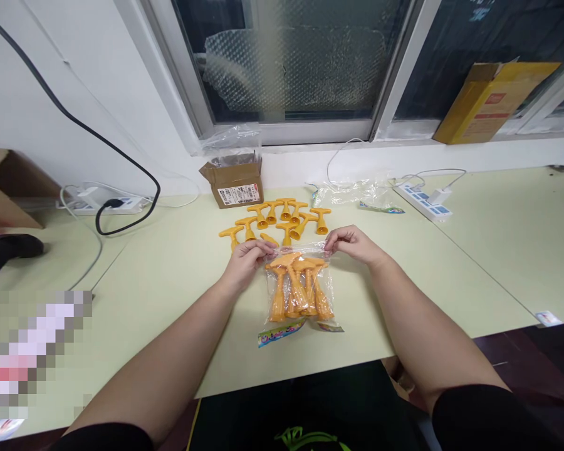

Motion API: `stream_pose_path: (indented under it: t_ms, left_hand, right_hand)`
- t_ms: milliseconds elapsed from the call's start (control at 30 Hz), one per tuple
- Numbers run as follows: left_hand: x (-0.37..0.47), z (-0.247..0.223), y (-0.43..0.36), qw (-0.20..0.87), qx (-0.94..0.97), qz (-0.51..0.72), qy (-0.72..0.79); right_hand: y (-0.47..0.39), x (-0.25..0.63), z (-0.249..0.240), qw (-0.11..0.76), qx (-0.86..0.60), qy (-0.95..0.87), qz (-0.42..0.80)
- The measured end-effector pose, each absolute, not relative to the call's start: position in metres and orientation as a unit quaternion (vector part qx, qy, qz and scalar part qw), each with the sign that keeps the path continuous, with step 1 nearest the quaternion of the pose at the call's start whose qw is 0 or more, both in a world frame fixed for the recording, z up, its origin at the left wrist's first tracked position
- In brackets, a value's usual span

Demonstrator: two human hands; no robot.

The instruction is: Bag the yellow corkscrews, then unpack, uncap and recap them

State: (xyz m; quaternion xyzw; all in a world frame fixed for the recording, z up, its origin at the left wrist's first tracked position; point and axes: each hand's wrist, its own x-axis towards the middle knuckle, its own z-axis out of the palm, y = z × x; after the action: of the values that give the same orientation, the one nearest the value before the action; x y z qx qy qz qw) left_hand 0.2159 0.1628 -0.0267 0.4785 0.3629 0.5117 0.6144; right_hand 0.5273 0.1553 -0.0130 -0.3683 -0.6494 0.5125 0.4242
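A clear plastic bag (286,285) with several orange-yellow T-handled pieces inside lies on the pale green table (357,332). My left hand (251,258) pinches the bag's top left corner, and my right hand (348,243) pinches its top right corner, so the top edge is stretched between them. Beyond the bag stand several loose yellow T-handled pieces (320,220). Colourful printed labels (282,332) show at the bag's lower edge.
An open cardboard box (237,181) stands near the wall. Clear plastic packaging (352,193) lies at the back, beside a white power strip (425,200). A black cable (98,134) hangs at the left. A yellow carton (493,103) leans against the window.
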Motion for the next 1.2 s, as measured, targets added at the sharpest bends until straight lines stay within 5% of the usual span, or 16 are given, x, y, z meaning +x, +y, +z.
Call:
stream_pose_path:
  t_ms: [233,700,900,1200]
  left_hand:
    - [0.221,-0.023,0.158,0.619,0.451,0.496,0.410]
    - [0.205,0.010,0.151,0.723,0.431,0.407,0.356]
    - [0.196,0.018,0.151,0.616,0.564,0.434,0.337]
    - [0.195,0.053,0.119,0.306,0.761,0.462,0.338]
  right_hand:
    - [0.150,0.510,-0.011,0.440,-0.430,-0.618,0.490]
    - [0.138,0.520,0.017,0.471,-0.343,-0.468,0.664]
    - [0.132,0.520,0.023,0.483,-0.360,-0.545,0.583]
    - [0.098,0.511,0.046,0.538,-0.402,-0.701,0.242]
